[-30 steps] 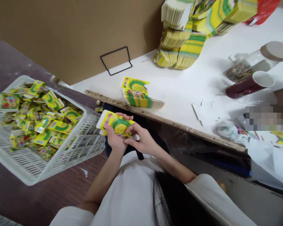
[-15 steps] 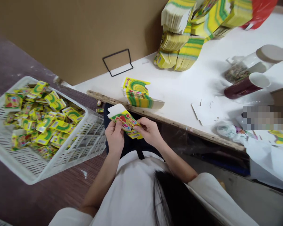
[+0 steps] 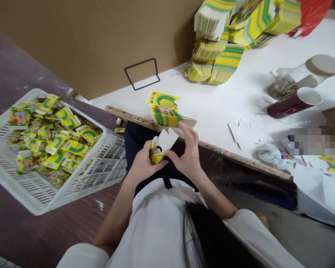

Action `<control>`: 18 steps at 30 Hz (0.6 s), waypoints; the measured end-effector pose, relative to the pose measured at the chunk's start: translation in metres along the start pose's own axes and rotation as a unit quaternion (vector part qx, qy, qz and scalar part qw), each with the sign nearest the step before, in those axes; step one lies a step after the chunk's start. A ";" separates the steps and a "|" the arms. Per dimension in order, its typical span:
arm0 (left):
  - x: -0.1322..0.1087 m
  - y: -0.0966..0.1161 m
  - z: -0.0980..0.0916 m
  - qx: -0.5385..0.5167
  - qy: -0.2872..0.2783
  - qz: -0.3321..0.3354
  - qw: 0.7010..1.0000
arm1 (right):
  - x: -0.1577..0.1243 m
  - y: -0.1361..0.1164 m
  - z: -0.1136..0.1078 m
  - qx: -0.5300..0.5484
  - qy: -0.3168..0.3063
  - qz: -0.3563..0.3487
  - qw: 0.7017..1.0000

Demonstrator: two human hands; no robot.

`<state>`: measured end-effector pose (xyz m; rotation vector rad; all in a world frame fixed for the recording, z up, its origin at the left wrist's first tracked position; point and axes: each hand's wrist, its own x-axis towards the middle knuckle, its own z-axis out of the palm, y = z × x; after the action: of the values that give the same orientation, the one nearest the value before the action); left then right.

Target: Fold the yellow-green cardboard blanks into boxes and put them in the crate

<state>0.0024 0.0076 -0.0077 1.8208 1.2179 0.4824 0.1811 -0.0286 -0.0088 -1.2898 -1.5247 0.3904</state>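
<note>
My left hand (image 3: pixel 141 165) is wrapped round a small yellow-and-green carton (image 3: pixel 156 158), held above my lap. The carton is squared out, one end facing up with its white flaps (image 3: pixel 168 139) sticking out; a dark spot shows in its opening, too small to make out. Beside it my right hand (image 3: pixel 190 158) has its fingers raised and spread, the thumb at the carton's near edge; whether it touches cannot be told. Just beyond the hands, a short stack of flat cartons (image 3: pixel 166 109) with the same print lies at the table edge.
A white plastic basket (image 3: pixel 48 206) full of small cartons stands on the left. Bundles of flat cartons (image 3: pixel 226 61) are piled on the white table (image 3: pixel 212 111). A large cardboard box (image 3: pixel 80 44) stands at the back. Right are a maroon mug (image 3: pixel 286 106) and a lidded jar (image 3: pixel 301 72).
The carton went from flattened between both hands to squared out and turned end-up in my left hand. My right hand let go of its edge and spread its fingers.
</note>
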 end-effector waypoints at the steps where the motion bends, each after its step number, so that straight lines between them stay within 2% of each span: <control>1: -0.001 0.001 0.005 0.013 0.029 0.005 0.999 | -0.002 0.000 0.004 0.051 0.032 0.055 0.997; 2: -0.001 0.001 0.010 0.024 0.048 0.020 0.998 | -0.004 0.001 0.007 0.116 0.030 0.110 0.987; 3: -0.002 0.000 0.014 0.031 0.061 0.043 0.997 | -0.006 0.002 0.011 0.185 0.000 0.166 0.969; 5: -0.002 -0.001 0.021 0.040 0.077 0.101 0.991 | -0.008 0.004 0.018 0.306 -0.086 0.264 0.911; 7: -0.001 -0.003 0.024 0.049 0.096 0.151 0.983 | -0.008 0.007 0.023 0.373 -0.136 0.320 0.860; 8: -0.001 -0.004 0.025 0.053 0.106 0.162 0.980 | -0.007 0.008 0.024 0.389 -0.143 0.327 0.849; 10: -0.001 -0.005 0.024 0.056 0.116 0.150 0.980 | -0.006 0.012 0.025 0.393 -0.139 0.308 0.855; 12: 0.000 -0.007 0.023 0.050 0.086 0.112 0.989 | -0.007 0.014 0.023 0.354 -0.139 0.252 0.890; 15: 0.002 -0.012 0.027 0.046 0.033 0.076 0.996 | -0.010 0.013 0.020 0.240 -0.189 0.141 0.942; 18: 0.005 -0.016 0.035 0.034 0.069 0.082 0.994 | -0.013 0.013 0.017 0.157 -0.200 0.076 0.964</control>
<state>0.0207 -0.0013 -0.0406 1.9825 1.1943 0.6750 0.1715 -0.0285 -0.0323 -1.1197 -1.6139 1.0007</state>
